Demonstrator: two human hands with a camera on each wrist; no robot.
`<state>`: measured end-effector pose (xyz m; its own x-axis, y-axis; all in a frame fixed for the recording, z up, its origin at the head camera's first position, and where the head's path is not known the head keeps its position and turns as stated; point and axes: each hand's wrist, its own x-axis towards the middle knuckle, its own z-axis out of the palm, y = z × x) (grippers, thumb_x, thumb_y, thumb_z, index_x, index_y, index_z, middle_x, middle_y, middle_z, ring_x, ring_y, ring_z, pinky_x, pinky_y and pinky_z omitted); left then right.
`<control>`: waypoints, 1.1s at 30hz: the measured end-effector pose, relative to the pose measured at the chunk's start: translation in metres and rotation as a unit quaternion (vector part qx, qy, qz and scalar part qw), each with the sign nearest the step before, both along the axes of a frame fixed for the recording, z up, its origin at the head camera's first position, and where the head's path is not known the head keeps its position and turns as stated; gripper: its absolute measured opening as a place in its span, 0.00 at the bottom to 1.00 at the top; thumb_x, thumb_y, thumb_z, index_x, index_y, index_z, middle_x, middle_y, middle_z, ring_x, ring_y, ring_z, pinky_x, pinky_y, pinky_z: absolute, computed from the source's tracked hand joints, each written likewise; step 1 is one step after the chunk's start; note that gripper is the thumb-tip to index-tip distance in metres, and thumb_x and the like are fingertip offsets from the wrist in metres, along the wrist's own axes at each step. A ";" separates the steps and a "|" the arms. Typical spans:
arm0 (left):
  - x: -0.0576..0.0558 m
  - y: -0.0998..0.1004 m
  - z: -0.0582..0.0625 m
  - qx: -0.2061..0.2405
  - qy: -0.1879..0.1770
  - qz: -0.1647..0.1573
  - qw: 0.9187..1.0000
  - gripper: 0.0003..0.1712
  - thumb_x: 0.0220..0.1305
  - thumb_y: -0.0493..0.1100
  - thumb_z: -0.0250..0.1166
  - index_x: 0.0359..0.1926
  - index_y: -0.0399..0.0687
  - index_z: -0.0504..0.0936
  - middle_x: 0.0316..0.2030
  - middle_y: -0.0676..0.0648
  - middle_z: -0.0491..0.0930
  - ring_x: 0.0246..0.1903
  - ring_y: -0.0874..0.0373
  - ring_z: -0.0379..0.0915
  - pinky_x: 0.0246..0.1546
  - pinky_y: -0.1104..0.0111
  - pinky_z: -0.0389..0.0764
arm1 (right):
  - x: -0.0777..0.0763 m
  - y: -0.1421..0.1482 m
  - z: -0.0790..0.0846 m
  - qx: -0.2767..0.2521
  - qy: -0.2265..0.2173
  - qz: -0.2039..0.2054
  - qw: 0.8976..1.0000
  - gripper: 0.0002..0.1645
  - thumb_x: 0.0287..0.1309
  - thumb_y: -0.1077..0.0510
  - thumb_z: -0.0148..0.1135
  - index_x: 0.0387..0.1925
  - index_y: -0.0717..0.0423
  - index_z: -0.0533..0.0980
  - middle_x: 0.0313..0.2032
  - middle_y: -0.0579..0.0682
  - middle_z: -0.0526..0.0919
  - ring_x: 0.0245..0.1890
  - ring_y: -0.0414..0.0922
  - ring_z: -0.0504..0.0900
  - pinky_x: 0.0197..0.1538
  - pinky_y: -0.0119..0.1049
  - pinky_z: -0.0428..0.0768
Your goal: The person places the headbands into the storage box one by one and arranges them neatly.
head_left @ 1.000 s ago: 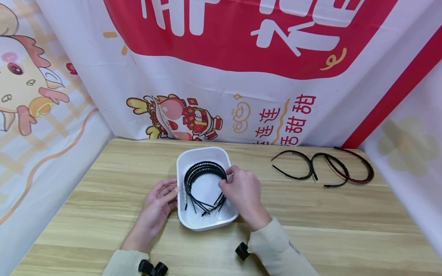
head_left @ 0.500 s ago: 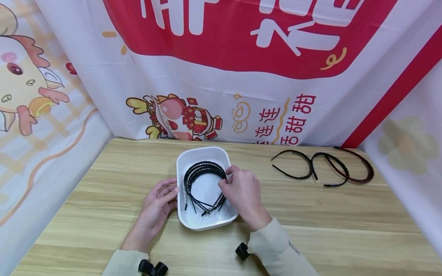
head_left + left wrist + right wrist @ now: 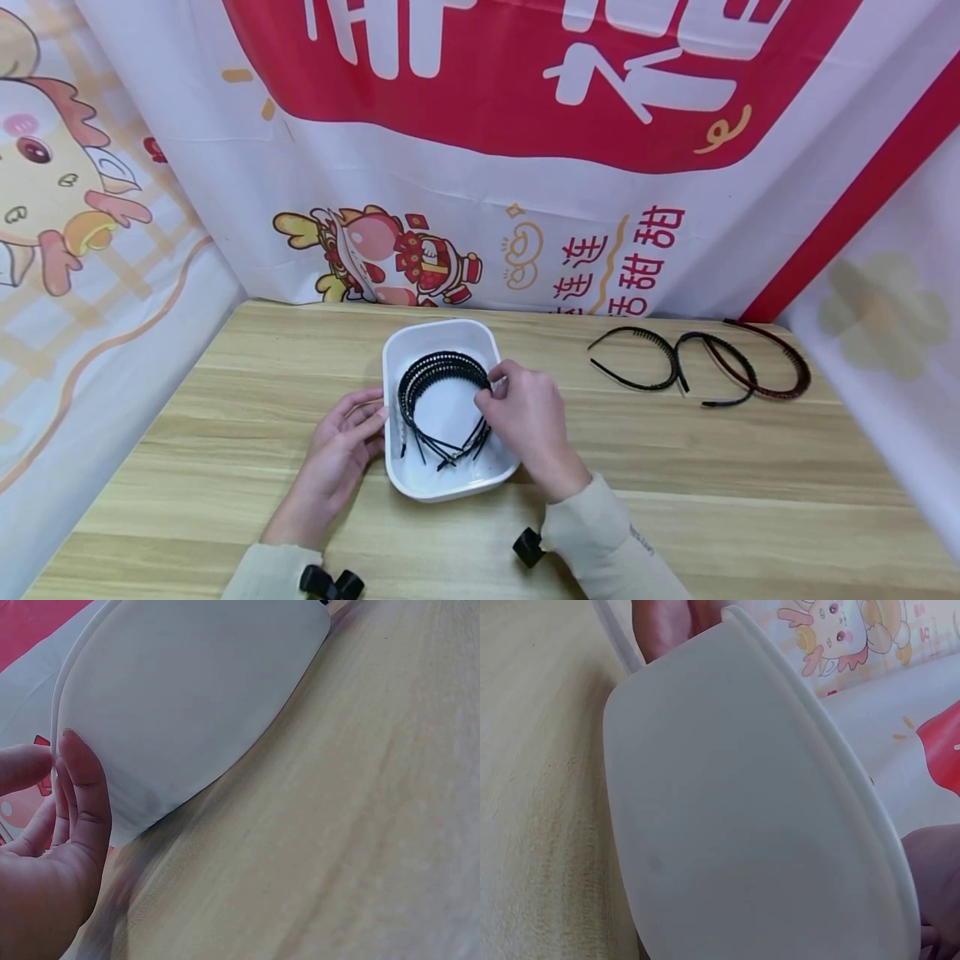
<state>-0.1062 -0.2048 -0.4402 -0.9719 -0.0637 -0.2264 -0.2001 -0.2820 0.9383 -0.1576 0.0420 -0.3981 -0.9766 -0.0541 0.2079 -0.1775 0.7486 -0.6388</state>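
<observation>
A white plastic tub [image 3: 431, 495] stands on the table with several black headbands [image 3: 442, 360] nested in it, their ends crossing at the near side. My left hand [image 3: 341, 446] holds the tub's left rim, thumb over the edge; in the left wrist view its fingers [image 3: 86, 787] lie against the outer wall. My right hand [image 3: 531, 417] reaches over the right rim, thumb and forefinger pinching the right side of the headbands. In the right wrist view the tub's wall [image 3: 742, 795] hides most of that hand's fingers.
Three more headbands lie at the table's back right: a black toothed one [image 3: 660, 340], a dark one [image 3: 742, 358] and a brownish-red one [image 3: 801, 371], the last two overlapping. A printed cloth [image 3: 480, 192] hangs along the table's back edge.
</observation>
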 end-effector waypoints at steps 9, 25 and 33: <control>-0.002 0.000 0.000 -0.002 0.003 -0.004 1.000 0.19 0.75 0.33 0.63 0.63 0.46 0.75 0.48 0.55 0.85 0.45 0.61 0.82 0.48 0.68 0.86 | -0.003 0.005 0.002 -0.049 -0.028 0.004 0.998 0.10 0.58 0.56 0.75 0.41 0.54 0.88 0.23 0.44 0.84 0.22 0.38 0.79 0.28 0.33 0.80; -0.002 0.000 0.001 -0.007 0.012 -0.005 1.000 0.19 0.75 0.32 0.64 0.63 0.45 0.75 0.48 0.55 0.85 0.46 0.62 0.82 0.48 0.70 0.86 | -0.014 0.024 -0.002 -0.236 -0.125 0.037 0.963 0.06 0.58 0.59 0.74 0.39 0.52 0.89 0.26 0.48 0.85 0.29 0.44 0.82 0.33 0.32 0.80; -0.001 -0.001 0.000 -0.006 0.016 -0.007 1.000 0.19 0.75 0.32 0.64 0.63 0.45 0.74 0.47 0.56 0.85 0.45 0.63 0.82 0.46 0.71 0.86 | -0.023 0.058 -0.006 -0.271 -0.129 -0.008 0.954 0.10 0.62 0.56 0.74 0.45 0.53 0.88 0.31 0.50 0.89 0.36 0.51 0.89 0.41 0.33 0.81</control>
<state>-0.1075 -0.2059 -0.4402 -0.9794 -0.0528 -0.1947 -0.1740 -0.2680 0.9476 -0.1808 0.0999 -0.4045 -0.9989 0.0076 -0.0457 0.0459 0.2969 -0.9538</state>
